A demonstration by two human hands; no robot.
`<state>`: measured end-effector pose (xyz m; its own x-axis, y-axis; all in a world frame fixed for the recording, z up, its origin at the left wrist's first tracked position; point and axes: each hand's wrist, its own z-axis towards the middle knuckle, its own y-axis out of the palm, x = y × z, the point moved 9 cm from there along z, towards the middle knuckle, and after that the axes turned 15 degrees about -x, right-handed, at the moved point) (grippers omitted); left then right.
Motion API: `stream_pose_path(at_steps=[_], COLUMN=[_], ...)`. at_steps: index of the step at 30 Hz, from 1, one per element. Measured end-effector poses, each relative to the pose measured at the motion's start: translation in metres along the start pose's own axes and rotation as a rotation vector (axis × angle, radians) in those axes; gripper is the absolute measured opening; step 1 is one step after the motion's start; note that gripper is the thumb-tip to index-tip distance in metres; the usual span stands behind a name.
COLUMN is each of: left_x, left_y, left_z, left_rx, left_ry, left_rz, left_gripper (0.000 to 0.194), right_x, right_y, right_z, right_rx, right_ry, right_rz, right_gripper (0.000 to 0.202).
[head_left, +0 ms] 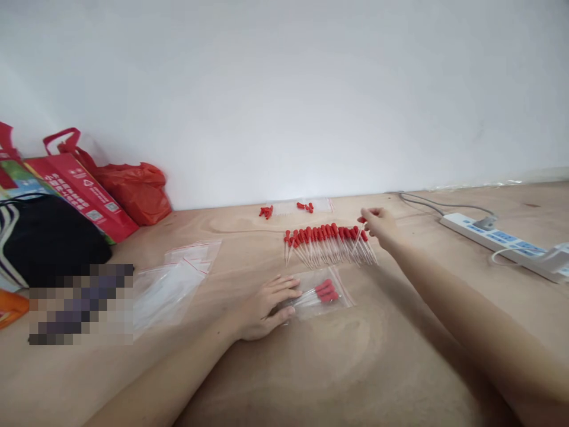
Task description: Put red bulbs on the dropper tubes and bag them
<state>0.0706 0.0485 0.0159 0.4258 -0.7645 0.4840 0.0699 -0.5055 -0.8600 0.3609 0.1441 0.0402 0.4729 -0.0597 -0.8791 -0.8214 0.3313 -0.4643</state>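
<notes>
My left hand (272,305) lies with its fingers spread on the lower left end of a clear zip bag (344,290). Inside that bag are several droppers (326,290) with red bulbs, their clear stems pointing toward my left hand. My right hand (377,225) pinches a dropper by its red bulb (362,220), its thin stem slanting down over the right end of the row. That row of red-bulbed glass droppers (326,240) lies side by side beyond the bag, bulbs toward the wall.
Flat empty zip bags (178,284) lie on the left. Loose red bulbs (267,212) and another clear bag (284,207) are near the wall. A white power strip (502,240) with cables is on the right. Red bags (133,190) and a black bag (53,240) stand at the far left.
</notes>
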Motion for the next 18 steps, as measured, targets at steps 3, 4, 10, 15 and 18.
stream_pose_path(at_steps=[3,4,10,15,18], left_x=[-0.002,-0.002,-0.003,-0.004,-0.004], left_y=[0.000,0.001,0.002,0.002,0.002], left_z=[0.000,0.000,0.001,0.003,0.004], left_rx=[0.005,0.006,0.001,-0.010,-0.021], left_ry=[-0.010,-0.011,-0.017,-0.030,-0.043], left_rz=[0.016,0.023,0.050,0.055,0.061], left_gripper=[0.033,0.033,0.036,0.036,0.036], right_x=[0.008,0.013,0.041,0.041,0.036], right_y=[-0.009,-0.007,0.025,0.038,0.052], right_z=[-0.025,-0.035,-0.076,-0.084,-0.089], right_rx=[0.001,-0.007,-0.058,-0.054,-0.127], right_ry=[-0.075,-0.097,-0.080,-0.019,0.027], right_rz=[0.370,0.444,0.578,0.705,0.785], right_gripper=[0.020,0.024,0.031,0.025,0.025])
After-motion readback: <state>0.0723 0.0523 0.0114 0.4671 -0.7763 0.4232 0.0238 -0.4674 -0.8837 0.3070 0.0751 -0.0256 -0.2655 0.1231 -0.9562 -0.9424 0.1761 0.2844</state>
